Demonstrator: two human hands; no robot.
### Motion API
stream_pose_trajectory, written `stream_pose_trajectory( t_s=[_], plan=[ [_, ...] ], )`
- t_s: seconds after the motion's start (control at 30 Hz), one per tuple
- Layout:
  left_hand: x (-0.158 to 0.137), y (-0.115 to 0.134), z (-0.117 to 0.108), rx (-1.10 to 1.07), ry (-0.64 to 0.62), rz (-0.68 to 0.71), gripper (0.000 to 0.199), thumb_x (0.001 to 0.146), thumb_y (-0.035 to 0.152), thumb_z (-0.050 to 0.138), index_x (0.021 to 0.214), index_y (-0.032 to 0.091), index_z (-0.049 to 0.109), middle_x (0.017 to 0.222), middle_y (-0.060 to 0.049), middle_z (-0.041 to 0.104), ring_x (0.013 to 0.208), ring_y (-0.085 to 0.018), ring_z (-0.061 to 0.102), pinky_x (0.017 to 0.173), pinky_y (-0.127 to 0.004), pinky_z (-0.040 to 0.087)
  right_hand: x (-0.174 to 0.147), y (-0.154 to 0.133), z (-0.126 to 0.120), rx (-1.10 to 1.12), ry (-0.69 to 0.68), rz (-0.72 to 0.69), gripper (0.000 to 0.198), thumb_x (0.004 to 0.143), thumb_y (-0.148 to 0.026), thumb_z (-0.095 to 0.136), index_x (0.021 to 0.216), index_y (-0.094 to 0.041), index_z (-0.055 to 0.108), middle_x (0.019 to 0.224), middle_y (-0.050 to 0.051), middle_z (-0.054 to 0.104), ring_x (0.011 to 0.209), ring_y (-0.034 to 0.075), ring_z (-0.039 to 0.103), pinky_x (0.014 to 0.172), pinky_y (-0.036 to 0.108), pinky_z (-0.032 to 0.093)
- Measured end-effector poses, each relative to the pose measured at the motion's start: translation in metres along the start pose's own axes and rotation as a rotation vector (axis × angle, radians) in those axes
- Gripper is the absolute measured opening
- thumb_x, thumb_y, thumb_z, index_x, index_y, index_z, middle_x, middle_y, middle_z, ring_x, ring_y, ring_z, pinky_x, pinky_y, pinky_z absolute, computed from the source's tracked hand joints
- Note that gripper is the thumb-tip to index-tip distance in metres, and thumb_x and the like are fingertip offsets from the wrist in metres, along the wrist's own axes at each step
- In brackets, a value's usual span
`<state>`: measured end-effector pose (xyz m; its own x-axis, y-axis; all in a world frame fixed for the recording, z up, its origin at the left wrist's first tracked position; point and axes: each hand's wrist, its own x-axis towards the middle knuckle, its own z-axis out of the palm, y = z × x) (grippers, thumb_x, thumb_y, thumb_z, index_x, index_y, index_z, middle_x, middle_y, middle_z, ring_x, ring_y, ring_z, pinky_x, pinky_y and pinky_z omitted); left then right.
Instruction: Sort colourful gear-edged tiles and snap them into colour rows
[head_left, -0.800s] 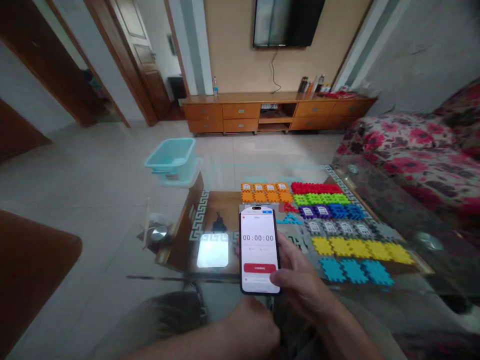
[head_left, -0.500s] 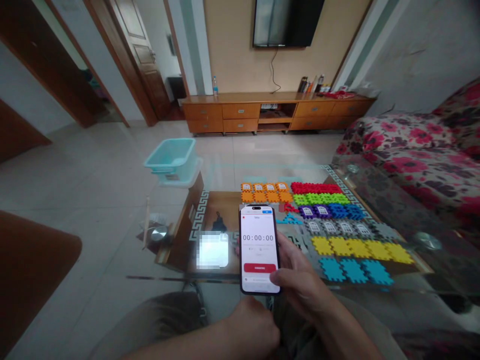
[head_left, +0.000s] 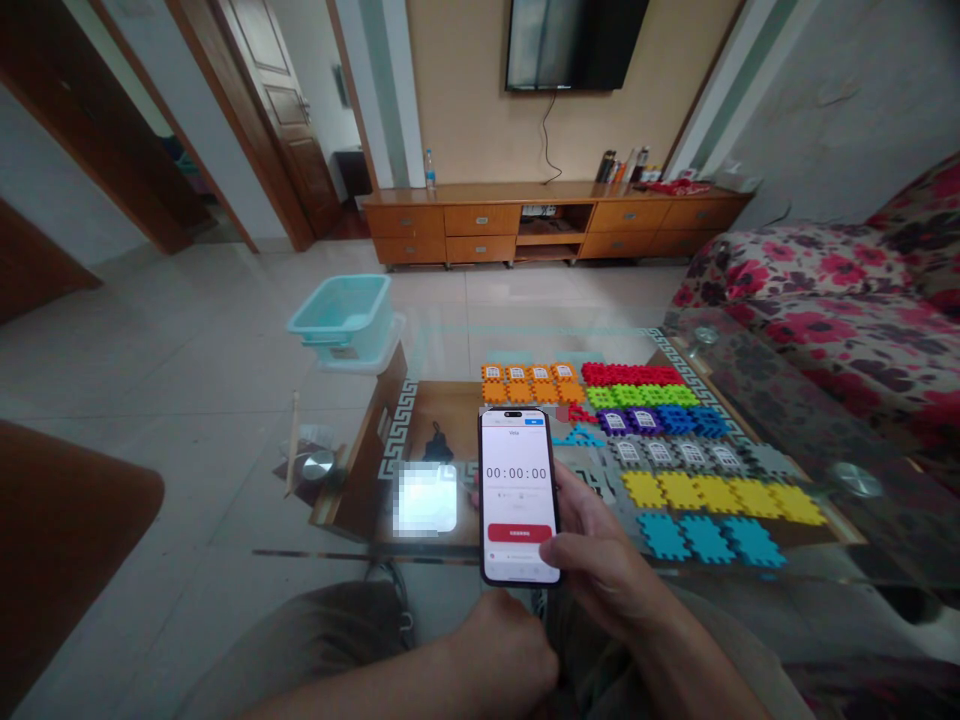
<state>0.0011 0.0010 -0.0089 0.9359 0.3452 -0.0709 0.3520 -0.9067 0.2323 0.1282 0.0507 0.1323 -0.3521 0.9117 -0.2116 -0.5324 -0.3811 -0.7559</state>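
Note:
My right hand [head_left: 596,540] is wrapped round a smartphone [head_left: 519,500], its thumb over the lower right of the screen. The screen reads 00:00:00 above a wide red button. Below the phone, my left hand [head_left: 506,640] is curled into a fist over my lap, its fingertips turned out of sight and nothing visible in it. Beyond the phone, interlocking plastic tiles lie in colour rows on the glass table: orange tiles [head_left: 531,392], red tiles [head_left: 634,374], green tiles [head_left: 641,396], blue tiles [head_left: 694,421], yellow tiles [head_left: 720,494] and turquoise tiles [head_left: 709,540].
A light blue plastic tub [head_left: 341,320] stands past the table's far left side. The glass table [head_left: 442,410] has a patterned border and a wooden shelf beneath. A flowered sofa [head_left: 825,280] is at right; a TV cabinet [head_left: 480,225] lines the back wall.
The view has shifted very slightly. Both hands and the phone stay in the same place, and the timer still reads zero.

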Motion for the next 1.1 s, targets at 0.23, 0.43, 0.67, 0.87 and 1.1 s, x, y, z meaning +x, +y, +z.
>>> stream_pose_trajectory(
  t_s=[0.23,0.43,0.67,0.87,1.1],
  plan=[
    [0.000,0.000,-0.004,-0.005,-0.127,-0.041,0.031,0.086,0.046,0.057,0.071,0.026,0.076,0.046,-0.008,0.060,0.041,-0.023,0.056,0.042,-0.040,0.039,-0.001,0.001,-0.001,-0.012,0.005,0.004,0.083,0.057,-0.008,0.065,0.136,-0.025,0.050,0.132,0.011,0.065,0.118,0.032,0.064,0.083,0.041,0.058],
    [0.000,0.001,-0.009,0.016,-0.140,-0.043,0.030,0.085,0.045,0.060,0.069,0.024,0.075,0.047,-0.007,0.062,0.042,-0.025,0.058,0.043,-0.040,0.042,-0.001,0.000,0.001,-0.017,0.019,0.009,0.083,0.055,-0.008,0.066,0.135,-0.025,0.051,0.128,0.011,0.067,0.116,0.031,0.065,0.084,0.041,0.058],
    [-0.001,0.002,-0.019,0.010,-0.142,-0.047,0.027,0.086,0.042,0.061,0.070,0.024,0.075,0.051,-0.005,0.065,0.044,-0.023,0.061,0.042,-0.037,0.043,0.000,0.001,0.001,-0.015,0.023,0.008,0.084,0.055,-0.008,0.064,0.136,-0.025,0.049,0.127,0.011,0.068,0.115,0.032,0.065,0.085,0.043,0.058],
    [0.001,0.000,-0.009,-0.018,-0.156,-0.047,0.032,0.086,0.046,0.056,0.067,0.026,0.074,0.044,-0.007,0.059,0.038,-0.025,0.055,0.038,-0.040,0.043,-0.001,0.001,0.002,-0.017,0.020,0.011,0.084,0.056,-0.007,0.061,0.137,-0.026,0.049,0.127,0.011,0.068,0.116,0.031,0.064,0.087,0.044,0.057],
    [0.000,-0.003,0.006,-0.041,-0.035,-0.030,0.022,0.079,0.039,0.065,0.061,0.028,0.070,0.039,-0.004,0.053,0.030,-0.021,0.044,0.034,-0.038,0.037,-0.001,0.000,0.001,-0.012,0.032,0.011,0.083,0.055,-0.007,0.060,0.134,-0.027,0.051,0.128,0.009,0.067,0.117,0.031,0.064,0.086,0.042,0.058]
  ],
)
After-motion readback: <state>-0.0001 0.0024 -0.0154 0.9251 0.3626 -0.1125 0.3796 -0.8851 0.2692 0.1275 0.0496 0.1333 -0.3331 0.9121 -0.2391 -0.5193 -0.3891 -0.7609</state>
